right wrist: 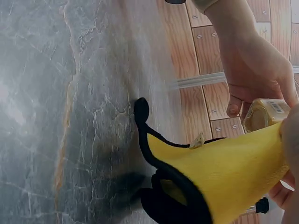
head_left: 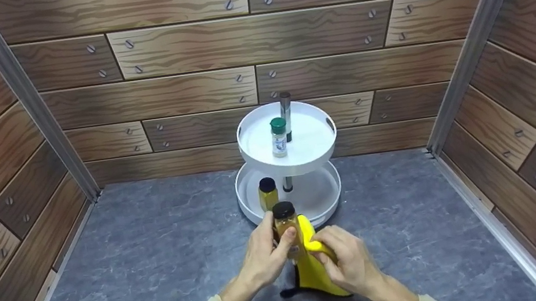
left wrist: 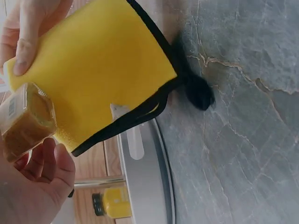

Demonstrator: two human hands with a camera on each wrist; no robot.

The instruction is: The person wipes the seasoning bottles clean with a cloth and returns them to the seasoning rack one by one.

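Observation:
My left hand [head_left: 264, 255] grips a clear spice jar [head_left: 287, 231] with a black lid and yellowish-brown contents, its thumb across the front. Beside it, my right hand [head_left: 347, 259] pinches a yellow cloth [head_left: 315, 271] with black edging. The cloth hangs down from the fingers, its upper part close against the jar's right side; whether it touches is hard to tell. In the left wrist view the jar's base [left wrist: 39, 112] shows in front of the cloth [left wrist: 103, 65]. The right wrist view shows the cloth [right wrist: 224, 168] partly in front of the jar [right wrist: 266, 114].
Beyond the hands stands a white two-tier round tray [head_left: 291, 168] on a metal post. A green-capped shaker [head_left: 279, 138] is on its upper tier. A yellow jar [head_left: 268, 194] with a black lid stands on the lower tier. Wood-patterned walls surround the grey marbled surface [head_left: 156, 248].

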